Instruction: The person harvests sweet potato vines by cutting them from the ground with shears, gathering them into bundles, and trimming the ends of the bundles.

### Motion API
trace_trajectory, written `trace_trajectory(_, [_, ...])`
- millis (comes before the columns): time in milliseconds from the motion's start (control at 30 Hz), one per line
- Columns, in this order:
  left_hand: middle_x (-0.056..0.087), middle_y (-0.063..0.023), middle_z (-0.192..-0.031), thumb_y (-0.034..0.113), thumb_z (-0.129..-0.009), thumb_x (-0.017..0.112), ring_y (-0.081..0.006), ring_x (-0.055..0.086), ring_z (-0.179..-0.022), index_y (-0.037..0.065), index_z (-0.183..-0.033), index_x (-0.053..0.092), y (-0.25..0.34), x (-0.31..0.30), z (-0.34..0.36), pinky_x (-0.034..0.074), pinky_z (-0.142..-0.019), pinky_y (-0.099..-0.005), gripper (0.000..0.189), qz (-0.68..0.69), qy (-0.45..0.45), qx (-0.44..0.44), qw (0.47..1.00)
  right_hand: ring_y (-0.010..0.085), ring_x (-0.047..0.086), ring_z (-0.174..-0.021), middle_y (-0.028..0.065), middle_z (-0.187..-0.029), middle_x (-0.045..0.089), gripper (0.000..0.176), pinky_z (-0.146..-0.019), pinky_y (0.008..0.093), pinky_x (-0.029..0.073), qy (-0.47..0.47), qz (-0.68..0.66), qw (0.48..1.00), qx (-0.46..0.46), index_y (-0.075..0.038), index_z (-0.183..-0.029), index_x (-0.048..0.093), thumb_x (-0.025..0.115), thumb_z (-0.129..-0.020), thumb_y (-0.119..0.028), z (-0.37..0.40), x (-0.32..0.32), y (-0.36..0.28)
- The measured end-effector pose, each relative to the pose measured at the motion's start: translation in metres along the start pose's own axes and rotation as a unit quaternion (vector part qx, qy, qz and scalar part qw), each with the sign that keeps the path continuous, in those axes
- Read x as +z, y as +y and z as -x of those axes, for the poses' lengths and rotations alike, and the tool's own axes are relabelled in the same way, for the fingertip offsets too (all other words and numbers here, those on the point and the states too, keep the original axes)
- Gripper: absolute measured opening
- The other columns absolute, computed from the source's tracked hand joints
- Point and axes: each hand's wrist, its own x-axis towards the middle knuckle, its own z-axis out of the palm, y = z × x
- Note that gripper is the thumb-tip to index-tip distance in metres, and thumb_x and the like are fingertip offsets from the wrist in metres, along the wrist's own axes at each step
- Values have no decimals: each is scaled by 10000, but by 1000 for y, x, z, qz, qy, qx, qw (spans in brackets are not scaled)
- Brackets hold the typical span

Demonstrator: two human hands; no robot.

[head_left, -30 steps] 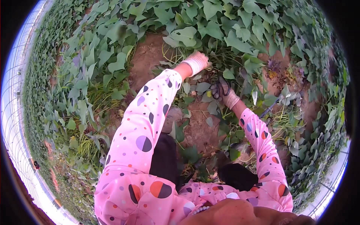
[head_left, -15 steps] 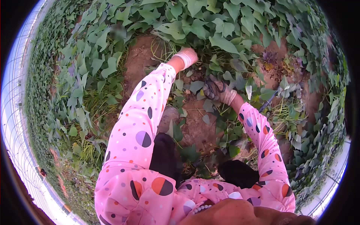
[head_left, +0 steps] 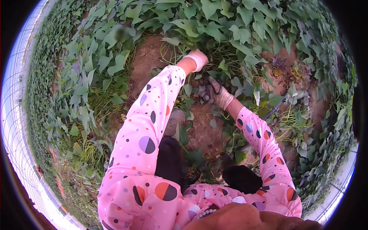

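My left hand (head_left: 198, 59), in a pale striped glove, reaches in among the leafy green vines (head_left: 220, 30); leaves hide its fingers. Below and to the right of it, my right hand (head_left: 216, 92) wears a worn, dirt-stained glove. Its fingers are wrapped round the black looped handles of a tool (head_left: 218, 87), which look like scissor handles. The blade cannot be made out. Leaves and thin stems lie close around both hands, above a patch of bare brown soil (head_left: 205, 126).
A shoe (head_left: 174, 122) stands on the soil below my left forearm. Dense vines spread on both sides. Yellowed and purple leaves (head_left: 293, 71) lie at the right. Wire fencing (head_left: 19, 115) curves along the left edge.
My left hand has shifted slightly right. My right hand has moved left and a little up with the tool, closer to my left hand.
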Motion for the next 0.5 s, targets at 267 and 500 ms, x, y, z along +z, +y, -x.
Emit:
trace_trajectory(267, [694,-149,-961,97,-716,623,-314,660,-946,58,-971,698,-4,-3,5,516,-833,-383,269,60,-33,-11,998,192,550,-651,92,-867,607,651,-548,267,451,87,-47,992,-73,-17,-1001,550,360,-923,-635,7,27,9])
trace_trajectory(500, [697,-158,-837,102,-702,645,-316,677,-873,26,-841,712,3,0,3,524,-780,-394,173,56,14,-29,998,206,568,-652,99,-821,611,613,-539,279,467,-15,-60,998,-1,-23,-982,552,406,-920,-615,-3,-4,-7])
